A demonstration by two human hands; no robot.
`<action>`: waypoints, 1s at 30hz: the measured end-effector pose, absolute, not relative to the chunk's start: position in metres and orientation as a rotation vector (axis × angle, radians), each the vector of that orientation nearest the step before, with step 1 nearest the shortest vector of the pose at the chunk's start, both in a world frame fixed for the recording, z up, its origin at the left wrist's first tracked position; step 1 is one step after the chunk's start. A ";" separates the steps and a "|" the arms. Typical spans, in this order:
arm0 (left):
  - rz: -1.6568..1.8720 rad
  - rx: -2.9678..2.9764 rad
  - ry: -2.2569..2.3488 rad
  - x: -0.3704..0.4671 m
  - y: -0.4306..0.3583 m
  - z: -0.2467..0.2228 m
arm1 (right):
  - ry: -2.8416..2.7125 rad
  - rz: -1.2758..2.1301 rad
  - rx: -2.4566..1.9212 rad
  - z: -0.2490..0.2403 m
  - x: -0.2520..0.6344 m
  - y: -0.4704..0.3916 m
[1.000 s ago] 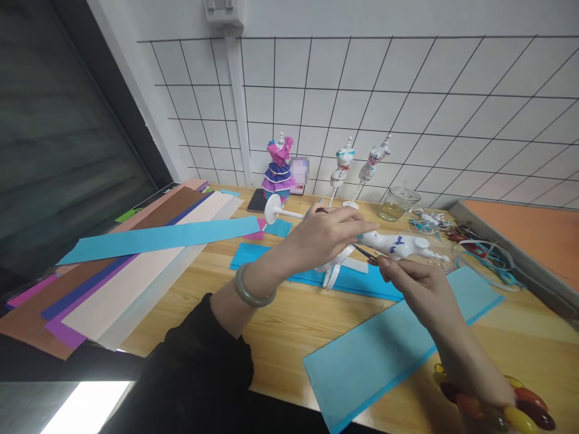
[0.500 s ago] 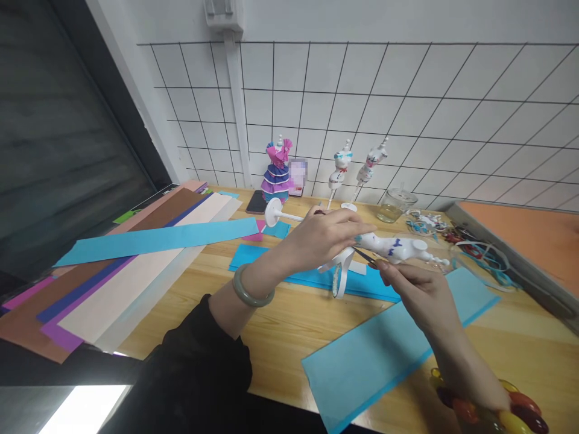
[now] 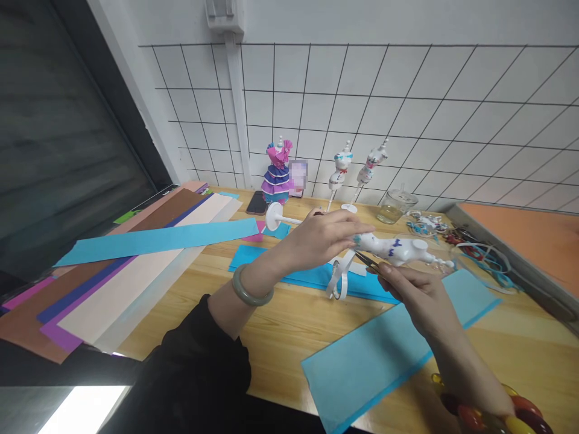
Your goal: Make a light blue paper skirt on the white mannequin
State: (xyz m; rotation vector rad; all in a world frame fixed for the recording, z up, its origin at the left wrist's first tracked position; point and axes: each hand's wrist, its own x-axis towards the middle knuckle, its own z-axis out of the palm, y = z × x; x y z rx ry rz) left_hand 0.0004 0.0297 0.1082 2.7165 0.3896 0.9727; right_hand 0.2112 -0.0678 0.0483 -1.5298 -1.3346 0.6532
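Observation:
My left hand (image 3: pixel 319 238) is closed around a small white dress form (image 3: pixel 404 248), which it holds sideways over the table. The form's round base points left and its neck end points right; blue and teal patches mark its body. In my right hand (image 3: pixel 409 289) is a pair of dark tweezers (image 3: pixel 367 260), pinched between the fingers. The tips reach a looped white strip (image 3: pixel 338 278) that hangs below the form, by my left fingertips. Whether the tips grip the strip, I cannot tell.
Blue paper sheets (image 3: pixel 366 374) lie on the wooden table, with long coloured strips (image 3: pixel 136 271) stacked at left. Behind stand a dressed form (image 3: pixel 277 175), two small forms (image 3: pixel 342 169), a phone (image 3: pixel 257 203) and a glass jar (image 3: pixel 397 205). Tangled ribbons (image 3: pixel 479 253) lie at right by an orange-topped board (image 3: pixel 525 235).
The hanging white strip has swung and curled into a different loop. The tweezers and my right hand have shifted very slightly; my left hand holds the dress form nearly still.

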 end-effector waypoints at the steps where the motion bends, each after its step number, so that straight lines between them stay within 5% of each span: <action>1: 0.976 2.720 0.393 0.001 0.030 0.108 | -1.335 0.645 -1.533 0.048 0.211 -0.068; 30: 1.223 2.679 0.372 0.006 0.026 0.106 | -1.384 0.220 -1.668 0.006 0.212 -0.079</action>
